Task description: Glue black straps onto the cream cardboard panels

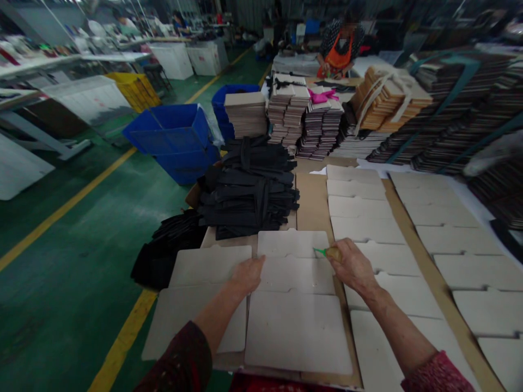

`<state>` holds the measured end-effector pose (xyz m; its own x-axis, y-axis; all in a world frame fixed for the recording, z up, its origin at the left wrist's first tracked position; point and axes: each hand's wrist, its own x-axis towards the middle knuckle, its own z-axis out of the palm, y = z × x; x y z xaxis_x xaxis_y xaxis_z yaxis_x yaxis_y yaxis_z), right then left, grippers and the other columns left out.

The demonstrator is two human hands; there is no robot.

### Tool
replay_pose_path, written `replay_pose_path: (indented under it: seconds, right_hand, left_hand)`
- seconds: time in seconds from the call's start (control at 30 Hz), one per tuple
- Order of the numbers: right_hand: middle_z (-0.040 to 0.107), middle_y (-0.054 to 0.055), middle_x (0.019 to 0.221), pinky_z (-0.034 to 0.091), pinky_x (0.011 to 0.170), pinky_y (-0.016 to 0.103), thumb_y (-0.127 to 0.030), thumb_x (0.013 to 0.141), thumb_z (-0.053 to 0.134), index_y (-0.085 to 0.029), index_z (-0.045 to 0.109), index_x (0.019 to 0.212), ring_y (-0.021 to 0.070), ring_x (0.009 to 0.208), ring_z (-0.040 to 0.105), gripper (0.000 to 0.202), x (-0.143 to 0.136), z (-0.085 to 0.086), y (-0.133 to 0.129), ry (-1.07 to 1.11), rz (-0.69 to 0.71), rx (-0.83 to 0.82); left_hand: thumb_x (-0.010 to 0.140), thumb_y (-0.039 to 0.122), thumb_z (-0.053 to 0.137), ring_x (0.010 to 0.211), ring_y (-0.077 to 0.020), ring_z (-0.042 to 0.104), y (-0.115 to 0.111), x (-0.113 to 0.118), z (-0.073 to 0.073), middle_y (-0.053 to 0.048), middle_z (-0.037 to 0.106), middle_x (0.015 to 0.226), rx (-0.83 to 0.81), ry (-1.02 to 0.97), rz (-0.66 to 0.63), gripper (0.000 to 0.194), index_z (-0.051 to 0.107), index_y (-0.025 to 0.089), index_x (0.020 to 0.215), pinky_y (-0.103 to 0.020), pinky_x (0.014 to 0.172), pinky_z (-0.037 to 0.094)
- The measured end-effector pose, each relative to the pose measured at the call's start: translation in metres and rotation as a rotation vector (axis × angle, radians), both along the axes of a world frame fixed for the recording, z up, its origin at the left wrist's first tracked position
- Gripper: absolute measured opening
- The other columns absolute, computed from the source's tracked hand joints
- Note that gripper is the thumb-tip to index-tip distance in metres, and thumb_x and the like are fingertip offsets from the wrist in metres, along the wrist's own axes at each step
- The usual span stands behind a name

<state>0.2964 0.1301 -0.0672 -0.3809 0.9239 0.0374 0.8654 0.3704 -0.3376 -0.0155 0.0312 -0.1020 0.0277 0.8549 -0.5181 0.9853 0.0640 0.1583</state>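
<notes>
Pale grey boards [296, 329] lie overlapping in columns on the brown table surface [312, 201]. My right hand [353, 265] is closed around a small tool with a tan grip [334, 254] and a green tip [320, 251]. The tip points left over the top board [292, 243] of the middle column. My left hand [249, 274] rests at the seam between the left column's upper board [210, 265] and the middle column. Its fingers are pressed together; whether they pinch a board edge is too unclear to tell.
Black fabric bundles [249, 190] sit at the table's far left, beside blue bins [171, 136]. Stacked boards [286, 109] and strapped dark stacks [461, 103] stand behind. A person in an orange apron [339, 54] is at the back. More boards [469, 270] lie right.
</notes>
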Motion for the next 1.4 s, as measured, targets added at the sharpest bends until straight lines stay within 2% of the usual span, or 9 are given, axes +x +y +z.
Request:
replay_pose_path:
  seconds: [0.13, 0.37, 0.7, 0.9, 1.03, 1.13, 1.27, 1.33, 1.4]
  right_hand:
    - [0.058, 0.005, 0.106, 0.043, 0.072, 0.029, -0.027, 0.087, 0.056, -0.023, 0.056, 0.103, 0.0201, 0.095, 0.058, 0.016, 0.006, 0.005, 0.006, -0.068, 0.023, 0.010]
    - [0.059, 0.002, 0.101, 0.044, 0.073, 0.029, -0.028, 0.084, 0.059, -0.024, 0.055, 0.098, 0.0191, 0.089, 0.059, 0.014, 0.013, 0.002, 0.007, 0.056, 0.044, -0.053]
    - [0.059, 0.003, 0.102, 0.045, 0.076, 0.031, -0.029, 0.082, 0.060, -0.024, 0.058, 0.099, 0.0202, 0.091, 0.058, 0.017, 0.003, -0.001, 0.009, 0.178, -0.021, -0.077]
    - [0.059, 0.005, 0.100, 0.045, 0.078, 0.033, -0.029, 0.076, 0.062, -0.024, 0.063, 0.093, 0.0222, 0.093, 0.056, 0.017, 0.003, -0.002, 0.011, 0.318, -0.108, -0.090]
    - [0.061, 0.004, 0.095, 0.047, 0.077, 0.035, -0.037, 0.070, 0.068, -0.023, 0.063, 0.091, 0.0219, 0.088, 0.058, 0.026, 0.008, -0.006, 0.008, 0.485, -0.268, -0.119]
    - [0.063, 0.003, 0.085, 0.049, 0.063, 0.033, -0.049, 0.070, 0.069, -0.021, 0.060, 0.099, 0.0197, 0.073, 0.059, 0.042, 0.025, -0.009, 0.002, 0.660, -0.470, -0.168]
    - [0.063, 0.002, 0.080, 0.041, 0.045, 0.026, -0.057, 0.068, 0.068, -0.019, 0.056, 0.104, 0.0162, 0.058, 0.056, 0.053, 0.075, -0.006, -0.018, 0.860, -0.698, -0.206]
    - [0.064, 0.002, 0.081, 0.040, 0.044, 0.025, -0.056, 0.064, 0.074, -0.019, 0.057, 0.103, 0.0152, 0.058, 0.056, 0.055, 0.106, -0.002, -0.035, 0.926, -0.777, -0.214]
    - [0.065, 0.003, 0.083, 0.040, 0.045, 0.024, -0.052, 0.060, 0.079, -0.019, 0.060, 0.102, 0.0146, 0.059, 0.056, 0.056, 0.134, 0.002, -0.055, 0.980, -0.846, -0.228]
  left_hand:
    - [0.078, 0.009, 0.057, 0.127, -0.0243, 0.053, 0.002, 0.001, 0.005, -0.012, 0.057, 0.134, 0.061, 0.015, -0.011, 0.057, 0.049, 0.022, 0.134, -0.037, 0.106, 0.044]
    - [0.078, 0.009, 0.056, 0.119, -0.0251, 0.051, 0.008, 0.006, 0.017, -0.010, 0.056, 0.122, 0.119, 0.034, -0.047, 0.035, 0.062, 0.019, 0.110, -0.037, 0.103, 0.045]
    - [0.075, 0.007, 0.058, 0.114, -0.0240, 0.053, 0.010, 0.004, 0.010, -0.009, 0.058, 0.117, 0.147, 0.049, -0.068, 0.033, 0.064, 0.018, 0.105, -0.035, 0.100, 0.046]
    - [0.075, 0.006, 0.056, 0.113, -0.0237, 0.055, 0.011, 0.005, 0.010, -0.010, 0.058, 0.117, 0.161, 0.048, -0.077, 0.032, 0.064, 0.017, 0.104, -0.035, 0.099, 0.046]
    - [0.072, 0.005, 0.057, 0.112, -0.0239, 0.056, 0.011, 0.005, 0.006, -0.010, 0.059, 0.115, 0.175, 0.051, -0.074, 0.032, 0.065, 0.017, 0.102, -0.034, 0.098, 0.047]
    - [0.073, 0.005, 0.057, 0.112, -0.0230, 0.057, 0.010, 0.001, 0.002, -0.009, 0.061, 0.116, 0.197, 0.044, -0.076, 0.037, 0.064, 0.017, 0.107, -0.033, 0.099, 0.047]
    - [0.079, 0.007, 0.056, 0.120, -0.0259, 0.054, 0.008, 0.000, 0.008, -0.014, 0.059, 0.127, 0.254, 0.039, -0.052, 0.047, 0.056, 0.012, 0.126, -0.039, 0.106, 0.044]
    - [0.088, 0.012, 0.049, 0.122, -0.0292, 0.052, 0.007, 0.014, 0.018, -0.018, 0.057, 0.130, 0.299, 0.042, -0.025, 0.037, 0.056, 0.010, 0.124, -0.047, 0.107, 0.042]
    - [0.095, 0.017, 0.041, 0.118, -0.0278, 0.053, 0.002, 0.044, 0.029, -0.016, 0.060, 0.125, 0.327, 0.019, -0.040, 0.026, 0.062, 0.012, 0.111, -0.048, 0.108, 0.041]
